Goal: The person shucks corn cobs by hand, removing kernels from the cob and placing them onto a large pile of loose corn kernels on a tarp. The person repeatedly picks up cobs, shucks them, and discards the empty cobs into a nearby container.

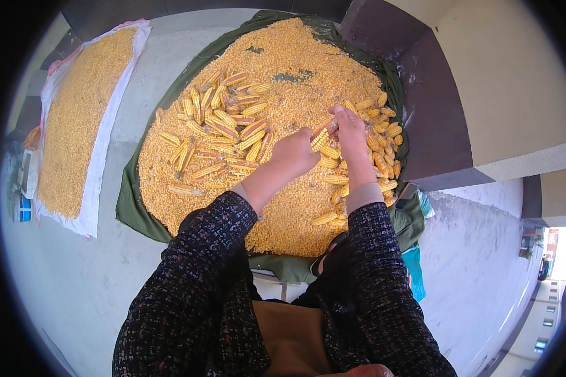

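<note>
An ear of corn (320,138) is held between my two hands, tilted, with yellow kernels on it and a reddish strip where kernels are gone. My left hand (296,151) grips its lower end. At the upper end, my right hand (350,132) has its fingers closed around the ear, which they partly hide. Below lies a wide layer of loose corn kernels (283,207) on a dark green cloth (141,217). To the left is a heap of partly stripped ears (226,126), many showing bare reddish rows. Fuller yellow ears (379,141) are piled beside and beyond my right hand.
A white sheet (94,207) spread with more kernels lies on the concrete floor (137,122) at left, near a blue-and-white bucket (24,209). A brown-based wall (434,113) borders the cloth at right. A teal bag (414,273) lies beside my right arm.
</note>
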